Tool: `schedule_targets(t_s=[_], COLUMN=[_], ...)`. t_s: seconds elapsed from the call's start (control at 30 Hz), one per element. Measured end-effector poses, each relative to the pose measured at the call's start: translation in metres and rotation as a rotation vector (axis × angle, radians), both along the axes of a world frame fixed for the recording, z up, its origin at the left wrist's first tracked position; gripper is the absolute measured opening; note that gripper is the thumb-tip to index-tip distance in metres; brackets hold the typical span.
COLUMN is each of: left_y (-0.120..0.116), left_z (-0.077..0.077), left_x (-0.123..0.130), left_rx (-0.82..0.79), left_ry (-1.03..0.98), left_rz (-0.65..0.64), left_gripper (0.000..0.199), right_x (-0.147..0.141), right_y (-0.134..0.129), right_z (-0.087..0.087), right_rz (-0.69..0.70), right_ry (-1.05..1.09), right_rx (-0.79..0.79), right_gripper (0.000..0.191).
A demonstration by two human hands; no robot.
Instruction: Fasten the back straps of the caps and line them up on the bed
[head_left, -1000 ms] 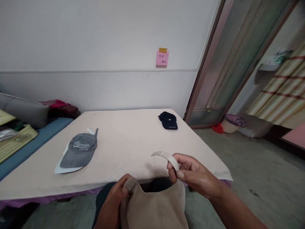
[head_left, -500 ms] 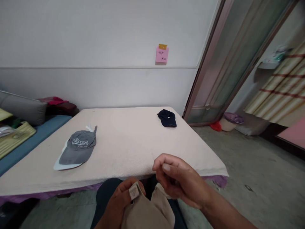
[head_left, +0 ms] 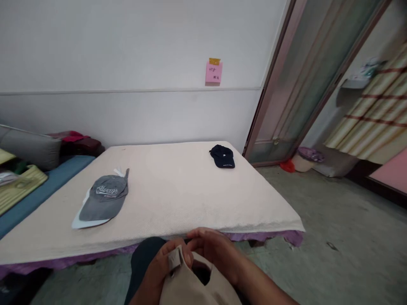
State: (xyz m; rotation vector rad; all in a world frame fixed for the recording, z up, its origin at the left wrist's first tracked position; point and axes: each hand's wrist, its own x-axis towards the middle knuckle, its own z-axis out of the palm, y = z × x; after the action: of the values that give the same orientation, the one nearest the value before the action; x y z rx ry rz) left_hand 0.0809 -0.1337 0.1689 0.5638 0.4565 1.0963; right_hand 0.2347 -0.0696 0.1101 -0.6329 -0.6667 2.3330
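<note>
A beige cap point(head_left: 197, 290) is over my lap at the bottom of the view, its back opening facing up. My left hand point(head_left: 171, 258) is closed on the strap end at the opening's left side, where a small pale tab shows. My right hand point(head_left: 216, 252) is curled round the far right edge of the opening, its fingertips close to my left fingers. Its thumb is hidden. Ahead on the bed lies a grey cap point(head_left: 108, 197) with white lettering, on top of a pale blue-white cap point(head_left: 79, 221). A navy cap point(head_left: 222, 156) sits at the far right.
The bed has a cream cover point(head_left: 178, 190) with purple cloth point(head_left: 292, 237) below its edge. A pink note point(head_left: 213, 73) is taped to the wall. On the left is a grey cushion point(head_left: 30, 146); on the right, a sliding door point(head_left: 286, 84) and a bin point(head_left: 303, 161).
My right hand has come down and left onto the beige cap, beside my left hand. The cap's opening has drawn into a rounder shape. The view has shifted slightly.
</note>
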Motion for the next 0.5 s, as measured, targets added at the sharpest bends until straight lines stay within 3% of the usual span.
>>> schedule_targets(t_s=[0.1, 0.33, 0.5], left_y=[0.001, -0.002, 0.000], left_z=[-0.004, -0.011, -0.019], left_x=[0.005, 0.008, 0.005], left_rx=[-0.011, -0.045, -0.090], left_ry=[-0.005, 0.094, 0.133], left_rz=[-0.025, 0.038, 0.083], left_gripper=[0.021, 0.025, 0.024], right_x=[0.008, 0.030, 0.049], right_y=[-0.002, 0.022, 0.016], right_z=[0.016, 0.063, 0.093], right_rz=[0.047, 0.140, 0.131], right_ry=[-0.017, -0.137, -0.138], right_rx=[0.122, 0.193, 0.308], right_gripper=[0.027, 0.020, 0.021])
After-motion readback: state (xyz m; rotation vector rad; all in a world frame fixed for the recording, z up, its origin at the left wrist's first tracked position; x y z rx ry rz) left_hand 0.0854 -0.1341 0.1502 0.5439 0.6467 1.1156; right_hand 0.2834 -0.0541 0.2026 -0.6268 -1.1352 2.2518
